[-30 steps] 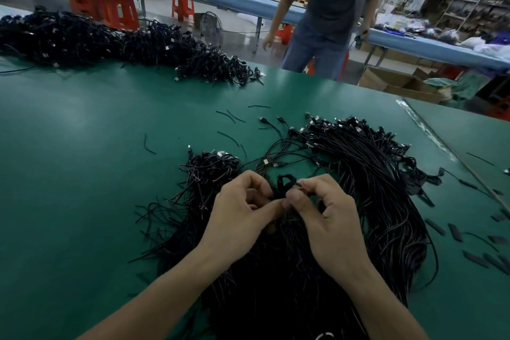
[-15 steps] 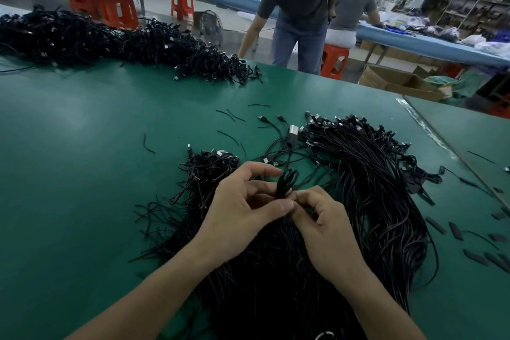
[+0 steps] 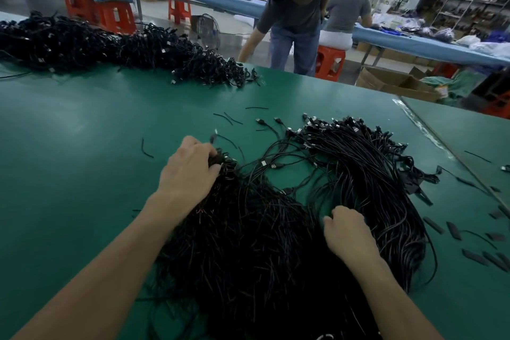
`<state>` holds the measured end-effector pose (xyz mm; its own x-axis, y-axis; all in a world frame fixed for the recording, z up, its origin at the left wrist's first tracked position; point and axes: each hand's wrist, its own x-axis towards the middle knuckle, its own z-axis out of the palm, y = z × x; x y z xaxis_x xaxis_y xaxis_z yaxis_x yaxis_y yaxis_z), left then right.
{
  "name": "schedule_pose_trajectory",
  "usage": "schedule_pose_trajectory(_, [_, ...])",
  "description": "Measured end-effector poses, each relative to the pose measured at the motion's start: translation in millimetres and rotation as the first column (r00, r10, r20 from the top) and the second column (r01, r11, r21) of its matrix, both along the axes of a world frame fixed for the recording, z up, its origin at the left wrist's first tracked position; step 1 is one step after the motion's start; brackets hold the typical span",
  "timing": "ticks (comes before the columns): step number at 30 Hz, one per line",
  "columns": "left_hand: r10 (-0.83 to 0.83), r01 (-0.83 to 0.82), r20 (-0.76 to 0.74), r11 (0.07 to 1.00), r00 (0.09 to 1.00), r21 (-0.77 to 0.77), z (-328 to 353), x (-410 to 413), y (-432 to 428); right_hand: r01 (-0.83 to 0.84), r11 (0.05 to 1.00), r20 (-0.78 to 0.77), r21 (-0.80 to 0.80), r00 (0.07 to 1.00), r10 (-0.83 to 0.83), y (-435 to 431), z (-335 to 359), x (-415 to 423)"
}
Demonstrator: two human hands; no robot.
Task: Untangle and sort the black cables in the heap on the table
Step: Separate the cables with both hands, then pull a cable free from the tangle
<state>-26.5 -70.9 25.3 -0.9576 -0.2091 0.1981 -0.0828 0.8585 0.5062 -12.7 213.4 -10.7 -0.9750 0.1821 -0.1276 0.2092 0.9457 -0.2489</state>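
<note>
A big heap of black cables (image 3: 248, 243) lies on the green table (image 3: 82, 146) in front of me. Its left part is a tangled bundle, its right part a curved sheaf of aligned cables (image 3: 372, 174) with connector ends at the far side. My left hand (image 3: 190, 171) lies on the far left end of the tangled bundle, fingers curled round cable ends. My right hand (image 3: 347, 232) sits at the heap's middle right, fingers curled into the cables; what they hold is hidden.
A second long heap of black cables (image 3: 110, 47) runs along the table's far left edge. Short black scraps (image 3: 455, 232) lie scattered at the right. A person (image 3: 292, 16) leans over the far edge. A seam (image 3: 452, 154) joins another table at the right.
My hands have parted from the middle of the heap. The left went forward and left to the bundle's end; the right drew back toward me and to the right.
</note>
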Motion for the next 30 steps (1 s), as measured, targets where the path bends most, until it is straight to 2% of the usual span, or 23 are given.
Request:
schedule_pose_trajectory(2, [0.031,-0.026,0.062,0.996,0.998,-0.089,-6.8,1.2,0.6,0.056,0.995,-0.002,0.083,0.998,-0.056,-1.4,-3.7,-3.3])
schedule_pose_trajectory(5, [0.055,-0.047,0.059,0.99,0.997,-0.131,-10.7,2.4,3.9,0.101,0.979,-0.033,0.178,0.995,-0.097,-3.4,-6.0,-8.0])
schedule_pose_trajectory(9, [0.039,-0.036,0.017,0.991,0.999,-0.127,-10.9,1.4,5.6,0.147,0.981,-0.045,0.128,0.989,-0.143,-0.6,-7.8,-16.6])
schedule_pose_trajectory(11, [0.034,-0.037,-0.029,0.991,0.999,-0.126,-11.4,3.0,5.0,0.182,0.983,-0.071,0.009,0.981,-0.181,5.8,-8.1,-21.2])
schedule_pose_trajectory(13, [0.012,-0.027,-0.118,0.991,0.993,-0.132,-11.3,5.6,6.3,0.186,0.957,-0.107,-0.223,0.971,-0.214,9.8,-6.0,-25.2])
schedule_pose_trajectory(15, [-0.056,0.019,-0.279,0.991,0.959,-0.136,-7.7,9.7,12.0,0.173,0.835,-0.13,-0.521,0.952,-0.279,7.4,2.4,-27.3])
schedule_pose_trajectory(16, [-0.105,0.062,-0.36,0.99,0.927,-0.129,-4.2,12.9,16.9,0.17,0.772,-0.131,-0.612,0.941,-0.311,3.8,9.2,-26.7])
schedule_pose_trajectory(18, [-0.222,0.197,-0.457,0.975,0.862,-0.101,2.5,19.8,29.0,0.129,0.727,-0.156,-0.674,0.938,-0.311,-7.7,24.7,-23.3])
schedule_pose_trajectory(21, [-0.374,0.408,-0.431,0.913,0.821,-0.015,6.1,26.0,46.7,-0.054,0.765,-0.283,-0.641,0.944,-0.17,-33.7,51.0,-10.3])
schedule_pose_trajectory(25, [-0.453,0.482,-0.169,0.789,0.875,0.381,2.7,28.4,67.8,-0.333,0.764,-0.43,-0.552,0.899,0.081,-68.7,89.3,30.2])
schedule_pose_trajectory(27, [-0.512,0.497,-0.12,0.707,0.851,0.504,1.7,20.9,75.3,-0.513,0.674,-0.486,-0.531,0.836,0.253,-84.3,105.3,56.9])
schedule_pose_trajectory(30, [-0.578,0.54,-0.082,0.691,0.812,0.48,-5.6,17.1,87.8,-0.668,0.535,-0.43,-0.518,0.744,0.512,-103.9,114.9,88.6])
